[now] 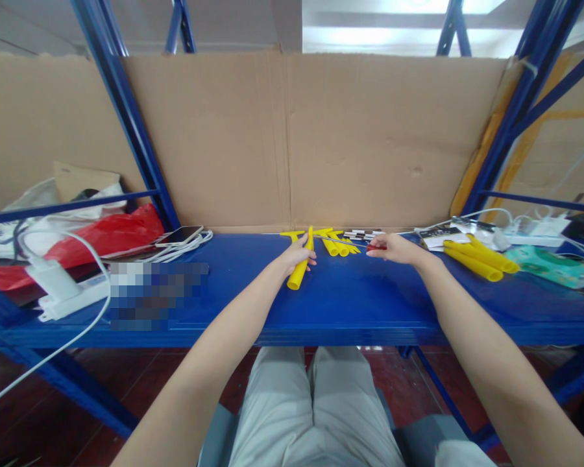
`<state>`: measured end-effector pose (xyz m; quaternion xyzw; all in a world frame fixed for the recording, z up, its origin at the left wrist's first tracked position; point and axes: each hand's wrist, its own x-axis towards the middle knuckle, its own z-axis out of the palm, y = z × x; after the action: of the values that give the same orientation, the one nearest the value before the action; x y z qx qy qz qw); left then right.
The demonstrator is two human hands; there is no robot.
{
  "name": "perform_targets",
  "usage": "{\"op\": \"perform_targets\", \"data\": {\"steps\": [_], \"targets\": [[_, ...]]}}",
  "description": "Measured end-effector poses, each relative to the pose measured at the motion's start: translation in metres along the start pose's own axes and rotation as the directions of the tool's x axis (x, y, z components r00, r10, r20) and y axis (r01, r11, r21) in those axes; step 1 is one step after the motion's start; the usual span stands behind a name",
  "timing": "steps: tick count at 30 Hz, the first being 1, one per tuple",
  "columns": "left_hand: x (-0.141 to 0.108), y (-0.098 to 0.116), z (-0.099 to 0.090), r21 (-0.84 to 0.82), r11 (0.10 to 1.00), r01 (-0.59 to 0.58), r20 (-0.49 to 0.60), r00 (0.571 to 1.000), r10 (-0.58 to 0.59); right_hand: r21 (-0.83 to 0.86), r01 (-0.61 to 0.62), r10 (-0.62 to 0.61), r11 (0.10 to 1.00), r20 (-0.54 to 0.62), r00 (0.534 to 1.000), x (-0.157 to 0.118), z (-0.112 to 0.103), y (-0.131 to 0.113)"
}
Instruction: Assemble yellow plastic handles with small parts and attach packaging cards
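My left hand is closed around a yellow tube, whose round open end points toward me. My right hand grips the red handle of a tool that looks like a screwdriver. Its long thin metal shaft runs left to the upper part of the held tube; whether the tip touches it, I cannot tell. Just behind and between my hands lie several more yellow tubes. Another yellow piece shows beyond my left hand.
More yellow tubes lie at right, beside a green packet and white cables. At left are a phone, a coiled white cable, a red bag and a white power strip. Cardboard backs the blue table.
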<state>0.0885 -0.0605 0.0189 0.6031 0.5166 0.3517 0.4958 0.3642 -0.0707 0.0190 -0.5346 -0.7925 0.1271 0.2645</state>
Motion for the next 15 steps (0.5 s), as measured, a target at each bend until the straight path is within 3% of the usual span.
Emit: {"op": "perform_targets", "data": {"steps": [5, 15], "targets": [[0.003, -0.001, 0.000, 0.003, 1.000, -0.015, -0.005, 1.000, 0.015, -0.003, -0.010, 0.010, 1.000, -0.098, 0.995, 0.004, 0.005, 0.006], [0.008, -0.003, -0.001, 0.028, 1.000, -0.012, -0.009, 1.000, 0.012, -0.043, 0.000, 0.001, 0.999, 0.034, 0.999, -0.003, -0.001, -0.010]]}}
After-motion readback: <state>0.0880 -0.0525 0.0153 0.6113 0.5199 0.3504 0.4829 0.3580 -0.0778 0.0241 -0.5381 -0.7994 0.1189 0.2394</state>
